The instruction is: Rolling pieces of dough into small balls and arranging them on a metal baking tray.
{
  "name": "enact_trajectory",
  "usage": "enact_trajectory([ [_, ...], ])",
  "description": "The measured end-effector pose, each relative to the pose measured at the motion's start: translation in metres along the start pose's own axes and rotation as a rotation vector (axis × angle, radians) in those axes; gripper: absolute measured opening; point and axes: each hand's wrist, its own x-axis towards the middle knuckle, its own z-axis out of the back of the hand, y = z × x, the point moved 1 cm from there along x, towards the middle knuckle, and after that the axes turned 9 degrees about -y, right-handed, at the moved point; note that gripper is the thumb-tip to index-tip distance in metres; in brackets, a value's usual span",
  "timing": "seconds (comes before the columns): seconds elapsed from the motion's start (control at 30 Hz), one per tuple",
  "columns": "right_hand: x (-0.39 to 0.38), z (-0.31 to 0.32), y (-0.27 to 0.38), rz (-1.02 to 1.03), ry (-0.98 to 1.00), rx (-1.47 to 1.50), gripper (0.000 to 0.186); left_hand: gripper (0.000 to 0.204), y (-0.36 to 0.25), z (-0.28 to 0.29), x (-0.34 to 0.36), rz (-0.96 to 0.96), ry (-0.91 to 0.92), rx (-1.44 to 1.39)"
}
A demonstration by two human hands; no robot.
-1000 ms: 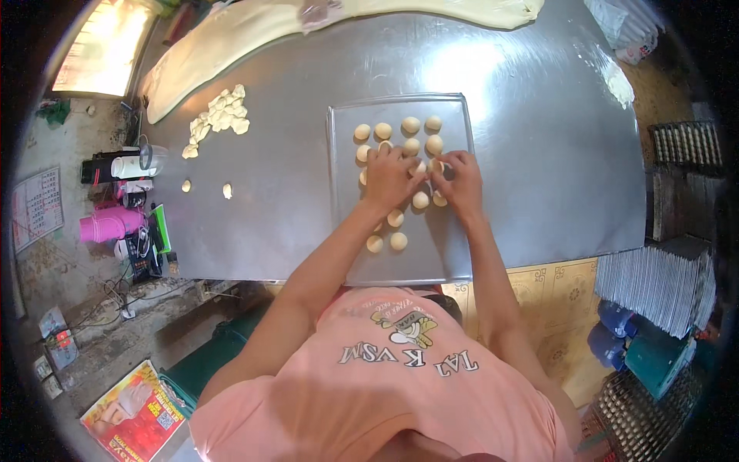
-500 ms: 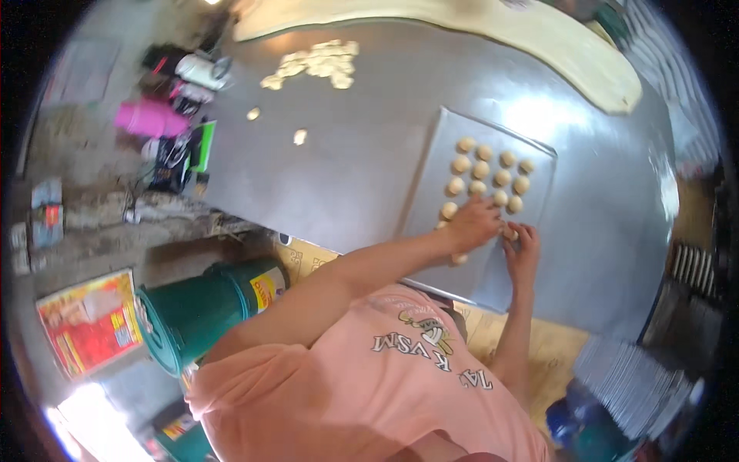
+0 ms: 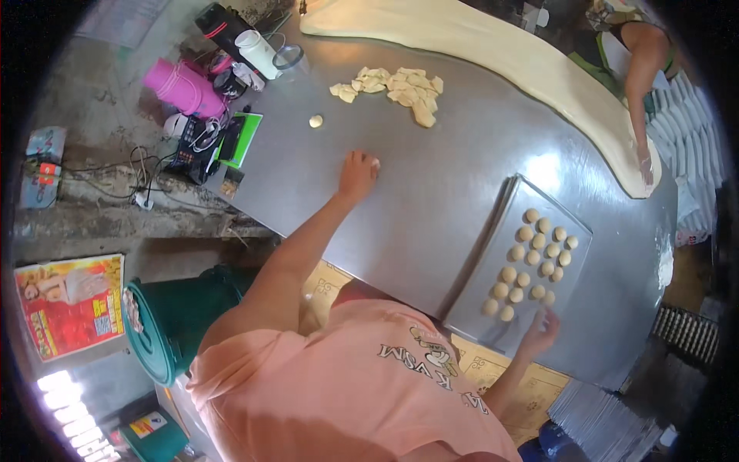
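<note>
On the steel table (image 3: pixel 400 223), a metal tray (image 3: pixel 493 266) holds several rows of small round dough balls (image 3: pixel 538 240). My left hand (image 3: pixel 359 175) rests on the table left of the tray, fingers curled over a small dough piece (image 3: pixel 376 163) that barely shows at its edge. My right hand (image 3: pixel 541 333) is at the tray's near right side, its fingers loosely stretched toward a dough ball (image 3: pixel 548 299) at the end of a row; it grips nothing. Beyond my left hand lie a lone dough piece (image 3: pixel 315 121) and a pile of cut dough pieces (image 3: pixel 412 88).
A long dough sheet (image 3: pixel 477 50) spans the table's far side, with another person's hand (image 3: pixel 645 165) at its right end. Bottles, a pink jug (image 3: pixel 183 87) and a green-edged device (image 3: pixel 245 140) crowd the left edge. A green bin (image 3: pixel 185 316) stands below.
My left hand has left the tray and moved left onto the loose dough piece. My right hand has released a dough ball at the row's end. Another person's arm now shows at far right.
</note>
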Motion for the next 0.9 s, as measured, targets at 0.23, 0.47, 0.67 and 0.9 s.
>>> enact_trajectory([
  [0.23,-0.078,-0.047,0.155,0.087,0.109,0.188,0.015,0.032,0.054,0.026,0.083,-0.087,-0.362,-0.197],
  [0.47,-0.143,-0.036,0.225,-0.052,0.114,0.144,0.013,0.032,0.164,0.001,0.234,0.340,-0.195,0.175],
  [0.67,-0.173,-0.027,0.238,-0.110,0.098,0.150,0.013,0.030,0.149,-0.010,0.212,0.354,-0.091,-0.794],
  [0.9,-0.172,-0.040,0.269,-0.098,0.129,0.206,0.013,0.055,0.108,0.009,0.194,0.411,0.168,-0.236],
])
